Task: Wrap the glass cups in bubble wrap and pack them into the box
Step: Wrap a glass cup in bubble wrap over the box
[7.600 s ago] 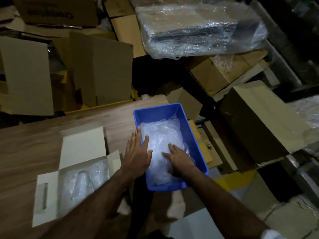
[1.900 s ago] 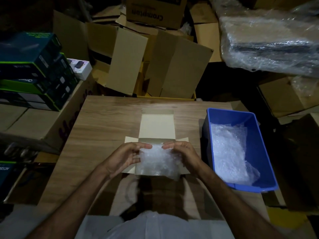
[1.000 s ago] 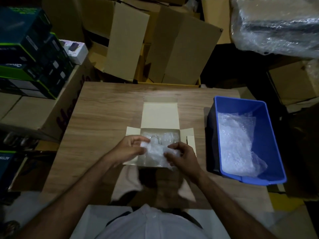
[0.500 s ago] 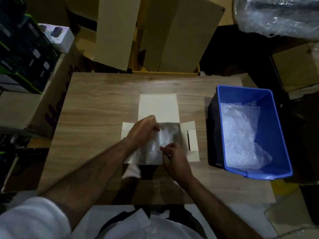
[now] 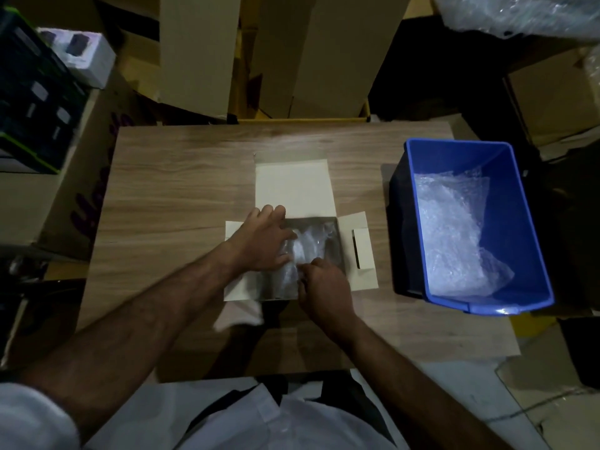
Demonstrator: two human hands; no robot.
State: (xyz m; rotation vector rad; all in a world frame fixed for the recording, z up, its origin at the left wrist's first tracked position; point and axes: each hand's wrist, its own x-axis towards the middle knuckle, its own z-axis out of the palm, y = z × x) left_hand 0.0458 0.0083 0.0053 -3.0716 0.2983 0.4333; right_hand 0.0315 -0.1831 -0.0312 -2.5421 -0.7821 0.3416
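Step now: packing. Both hands are down in the white box (image 5: pixel 293 190), pushing a wrapped bundle (image 5: pixel 305 246) into place.
Done so far: at least one bubble-wrapped bundle is inside the box. I think a glass cup is in it, but the wrap and the dim light hide the glass.
Left to do: I guess this bundle must be settled flat, and the box lid is not yet shut. I cannot tell how many cups are in, or if more cups wait to be wrapped. No bare cup shows on the tabletop (image 5: pixel 181 177).
Left hand (image 5: pixel 263 240): fingers spread flat, pressing on the left side of the bundle, over the left edge of the box.
Right hand (image 5: pixel 323 285): fingers curled, pinching the near end of the bubble wrap at the front of the box.
White box: open, in the middle of the tabletop. Its lid lies flat at the far side. A side flap (image 5: pixel 360 251) sticks out to the right. Inside is see-through bubble wrap, bunched up, and dark space to the right of it.
Blue bin (image 5: pixel 532 241): sits at the right edge of the tabletop, near the box but not touching it. It holds loose bubble wrap (image 5: pixel 451 228). No cup shows in the bin, but the wrap could hide one.
Around: brown cartons (image 5: pixel 198 50) stand behind the tabletop.
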